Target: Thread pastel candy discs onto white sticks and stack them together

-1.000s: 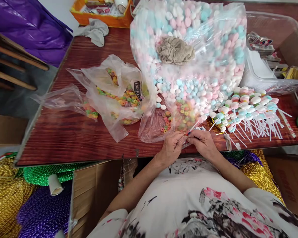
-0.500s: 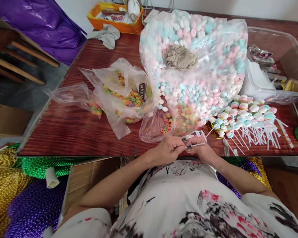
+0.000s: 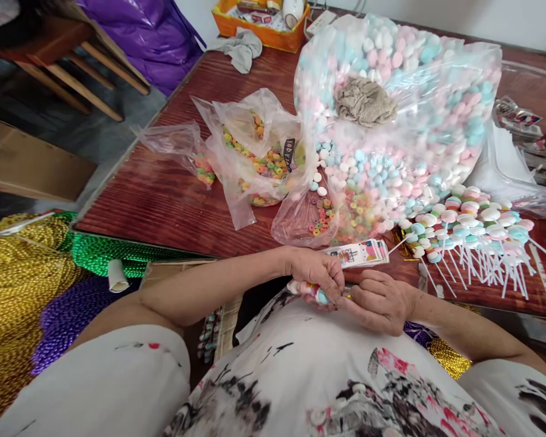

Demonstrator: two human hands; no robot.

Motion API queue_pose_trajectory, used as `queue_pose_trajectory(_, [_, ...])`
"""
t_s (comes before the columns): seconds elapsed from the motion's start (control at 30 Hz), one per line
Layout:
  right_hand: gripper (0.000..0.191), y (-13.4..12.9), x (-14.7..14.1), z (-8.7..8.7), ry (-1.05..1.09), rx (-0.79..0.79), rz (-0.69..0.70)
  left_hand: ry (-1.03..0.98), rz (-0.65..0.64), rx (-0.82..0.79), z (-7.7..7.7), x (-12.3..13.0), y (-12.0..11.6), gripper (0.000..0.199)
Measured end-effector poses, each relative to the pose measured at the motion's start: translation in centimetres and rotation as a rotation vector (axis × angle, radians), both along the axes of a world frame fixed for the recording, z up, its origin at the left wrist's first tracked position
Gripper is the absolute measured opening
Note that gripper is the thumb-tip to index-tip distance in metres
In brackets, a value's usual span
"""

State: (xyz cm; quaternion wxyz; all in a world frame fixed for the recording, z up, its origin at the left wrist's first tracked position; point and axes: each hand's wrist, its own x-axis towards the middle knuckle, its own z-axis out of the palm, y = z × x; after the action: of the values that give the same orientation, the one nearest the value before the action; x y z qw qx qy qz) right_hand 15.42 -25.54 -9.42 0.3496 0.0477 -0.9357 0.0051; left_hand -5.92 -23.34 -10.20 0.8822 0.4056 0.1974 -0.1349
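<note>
At the table's front edge, close to my shirt, my left hand is closed round a candy lollipop, a row of pink, white and light blue pieces; its stick is hidden. My right hand has its fingers pinched together at the lollipop's right end. A small yellowish bit shows between the two hands, too small to name. Just beyond them a stack of printed label cards lies on the table. To the right, finished-looking candy lollipops are piled with white sticks pointing toward me.
Behind my hands sits a large clear bag of pastel candies with a crumpled cloth on top. Bags of ring candies lie left of it. A clear plastic tub stands right. Bead strands fill the lower left.
The label cards, between my hands earlier, now lie on the table beyond them. A candy lollipop is now in my left hand, and both hands are lower. The camera view has shifted left.
</note>
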Motion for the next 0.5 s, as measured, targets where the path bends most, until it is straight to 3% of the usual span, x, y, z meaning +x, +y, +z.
queue_pose_trajectory(0.17, [0.013,0.1,-0.5,-0.9,0.004,0.004,0.062,-0.069,-0.136,0.09,-0.4,0.3,0.1,0.029])
queue_pose_trajectory(0.3, [0.017,0.3,-1.3,-1.3,0.006,-0.012,-0.003,-0.062,-0.107,0.205,0.2,0.4,0.7,0.033])
queue_pose_trajectory(0.4, [0.014,0.6,-1.7,0.2,-0.055,0.008,-0.088,-0.084,-0.09,0.397,1.5,-0.5,2.4,0.037])
queue_pose_trajectory(0.5, [0.009,0.7,-1.8,2.2,-0.09,0.046,-0.219,-0.075,-0.154,0.635,3.8,-2.5,4.7,0.039])
